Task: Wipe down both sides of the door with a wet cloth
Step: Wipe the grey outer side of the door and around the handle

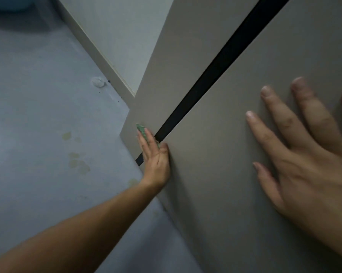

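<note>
Head view: left hand (155, 156) reaching low, fingers together, pressing green cloth (141, 129) flat against door (215, 174) near bottom edge, beside black strip (215, 69). Right hand (308, 150), fingers spread apart, bracing panel, likely stopping door swinging.

Dim, cool, bluish light throughout, with no glare. The floor (38, 125) is faintly brighter at the left edge. Soft shadow lies under the right hand (308, 154), which is large and slightly blurred. Wide-angle distortion tilts the door (215, 174) lines; detail looks soft, grainy.
</note>
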{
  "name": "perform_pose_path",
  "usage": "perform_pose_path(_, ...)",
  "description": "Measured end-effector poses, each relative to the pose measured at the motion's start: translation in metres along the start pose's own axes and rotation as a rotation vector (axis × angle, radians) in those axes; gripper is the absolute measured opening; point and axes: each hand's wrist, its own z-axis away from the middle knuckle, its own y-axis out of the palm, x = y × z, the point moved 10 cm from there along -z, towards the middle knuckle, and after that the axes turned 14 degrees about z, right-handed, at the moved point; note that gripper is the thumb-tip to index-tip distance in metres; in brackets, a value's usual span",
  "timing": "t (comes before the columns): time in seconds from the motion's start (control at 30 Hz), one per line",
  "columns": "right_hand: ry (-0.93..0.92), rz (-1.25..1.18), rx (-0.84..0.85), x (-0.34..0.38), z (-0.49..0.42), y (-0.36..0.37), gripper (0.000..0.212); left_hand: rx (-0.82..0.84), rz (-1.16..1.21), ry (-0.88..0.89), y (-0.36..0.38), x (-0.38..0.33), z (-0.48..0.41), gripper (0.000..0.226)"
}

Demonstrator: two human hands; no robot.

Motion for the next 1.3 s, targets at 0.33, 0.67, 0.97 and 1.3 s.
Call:
perform_pose_path(0.33,0.046,0.056,-0.024,-0.020,0.065,-0.020,0.072,0.245,-0.146,0.511,0.097,-0.104,0.142,0.074)
perform_pose_path(0.67,0.095,0.077,-0.003,-0.029,0.105,-0.027,0.069,0.080,-0.110,0.470,0.068,-0.198,0.055,0.071)
perform_pose_path(0.97,0.146,0.125,-0.042,-0.050,0.120,-0.036,0.068,0.209,-0.311,0.703,0.095,-0.220,0.098,0.068)
perform_pose_path(1.3,0.063,0.174,0.005,-0.046,0.126,-0.031,0.071,0.304,-0.309,1.193,0.149,-0.340,0.136,0.063)
